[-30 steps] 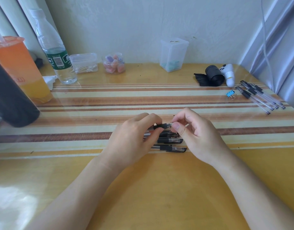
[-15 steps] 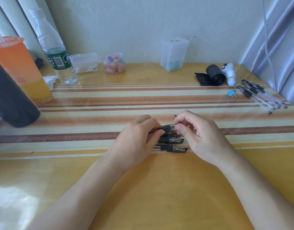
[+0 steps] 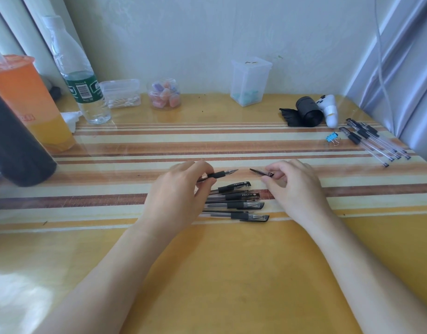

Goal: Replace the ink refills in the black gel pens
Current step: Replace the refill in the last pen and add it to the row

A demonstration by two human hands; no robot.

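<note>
Pen (image 3: 217, 175) with bare tip pinched in my left grip (image 3: 181, 191), pointing right, cap (image 3: 262, 173) pinched in my right grip (image 3: 294, 186), slightly apart from the tip, capped pens (image 3: 241, 195) lying on the bench (image 3: 207, 273) just nearer.

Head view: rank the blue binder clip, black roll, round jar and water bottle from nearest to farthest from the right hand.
1. Blue binder clip, just beyond the right hand, to its right.
2. Black roll, farther back on the right.
3. Round jar, back centre-left by the wall.
4. Water bottle, far back left.
</note>
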